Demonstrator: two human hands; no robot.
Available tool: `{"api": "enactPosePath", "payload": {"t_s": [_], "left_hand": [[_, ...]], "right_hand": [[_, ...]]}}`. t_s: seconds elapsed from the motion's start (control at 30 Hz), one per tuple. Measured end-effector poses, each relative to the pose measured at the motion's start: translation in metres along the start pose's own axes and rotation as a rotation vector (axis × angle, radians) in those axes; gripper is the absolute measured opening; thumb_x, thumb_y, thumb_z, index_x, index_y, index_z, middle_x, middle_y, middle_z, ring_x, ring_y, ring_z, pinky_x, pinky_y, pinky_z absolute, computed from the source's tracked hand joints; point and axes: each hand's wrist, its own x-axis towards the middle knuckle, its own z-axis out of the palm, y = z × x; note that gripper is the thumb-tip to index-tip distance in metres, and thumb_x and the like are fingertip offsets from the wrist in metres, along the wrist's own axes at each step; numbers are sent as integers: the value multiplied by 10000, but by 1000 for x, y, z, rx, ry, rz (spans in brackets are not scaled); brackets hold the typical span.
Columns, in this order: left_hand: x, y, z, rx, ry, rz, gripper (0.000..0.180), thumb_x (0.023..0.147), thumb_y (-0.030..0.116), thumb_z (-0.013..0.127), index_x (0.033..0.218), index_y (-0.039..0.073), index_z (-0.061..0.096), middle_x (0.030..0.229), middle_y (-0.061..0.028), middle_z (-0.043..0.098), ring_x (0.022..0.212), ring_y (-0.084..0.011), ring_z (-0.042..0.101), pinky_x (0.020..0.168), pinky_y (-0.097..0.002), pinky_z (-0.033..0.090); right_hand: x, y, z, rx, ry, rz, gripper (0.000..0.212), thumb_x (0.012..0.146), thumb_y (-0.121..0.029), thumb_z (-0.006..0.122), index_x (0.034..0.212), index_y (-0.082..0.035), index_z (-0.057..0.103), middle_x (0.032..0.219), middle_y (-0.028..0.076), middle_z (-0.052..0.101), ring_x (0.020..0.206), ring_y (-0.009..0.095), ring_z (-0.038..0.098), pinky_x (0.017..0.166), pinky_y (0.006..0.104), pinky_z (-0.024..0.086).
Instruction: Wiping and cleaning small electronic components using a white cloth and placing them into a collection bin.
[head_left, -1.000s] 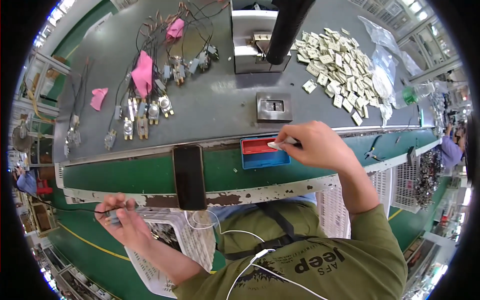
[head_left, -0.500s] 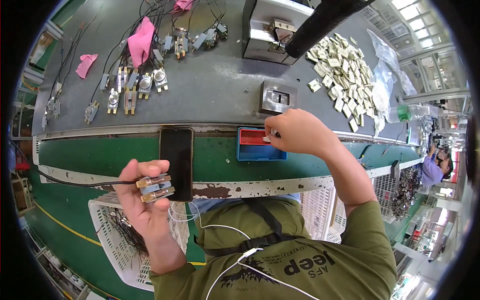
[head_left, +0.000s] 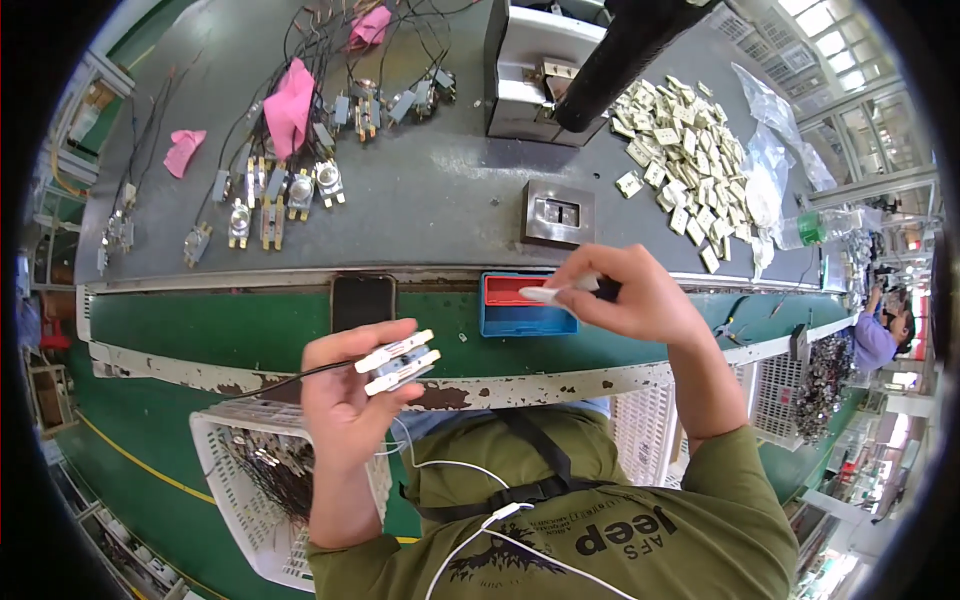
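Note:
Between the thumb and fingers of my left hand (head_left: pixel 345 400) is a small wired electrical part (head_left: pixel 398 362). It has two pale bars with brass-coloured ends and a grey middle, and its black cable runs off to the left. My right hand (head_left: pixel 635 295) pinches a thin white pointed piece (head_left: pixel 543 294) whose exact kind I cannot make out. Its tip is over a blue tray (head_left: pixel 528 328) with a red compartment (head_left: pixel 507 290). A dark phone (head_left: pixel 363 302) lies just beyond my left hand.
Several similar wired parts (head_left: pixel 270 215) and pink scraps (head_left: pixel 288 108) lie on the grey bench at left. A metal block (head_left: pixel 556 213) sits below a press (head_left: pixel 535 70). Cream-coloured pieces (head_left: pixel 690 160) are heaped at right, near pliers (head_left: pixel 733 328). A white basket (head_left: pixel 222 480) stands lower left.
My left hand has moved right and turned the wired part, so its pale side shows. The right hand has drawn back from the red compartment, bringing the white piece into fuller view.

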Motion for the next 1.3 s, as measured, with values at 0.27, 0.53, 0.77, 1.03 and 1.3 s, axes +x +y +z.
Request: {"api": "enactPosePath", "payload": {"t_s": [0.27,0.53,0.77,1.03,1.3], "left_hand": [[0,-6,20,-82,-88,-19,492,695,-35,774,1090,58,495,1163,-242,566,1084,-289,584,872,-360,525],[-2,-2,24,-71,-145,-61,458,690,-43,771,1063,31,516,1157,-225,577,1130,-316,561,923,-392,502],[0,-5,25,-112,-150,-26,454,682,-69,765,1053,26,522,1147,-231,583,1114,-309,575,912,-392,513],[0,-4,24,-130,-223,-28,479,659,-106,761,1057,28,530,1125,-238,599,1099,-307,588,874,-375,538],[0,-2,23,-40,-202,-16,487,647,80,829,1018,56,513,1081,-189,620,1054,-317,607,903,-447,520]], "right_hand": [[-7,-36,21,289,-102,-178,107,818,-49,666,923,-34,676,733,35,664,616,88,618,540,228,445],[-10,-29,30,291,-139,-229,116,807,-63,674,921,-46,664,750,54,661,612,142,628,541,249,454],[-9,-31,32,277,-91,-276,111,838,-98,630,931,-41,620,747,92,670,641,208,656,577,294,483],[-15,-37,26,389,-225,-193,106,855,-95,625,936,-29,607,750,89,670,680,190,667,613,278,486],[-13,-43,20,426,-277,-110,119,874,-115,614,949,-24,594,788,66,667,711,116,631,641,264,477]]}}
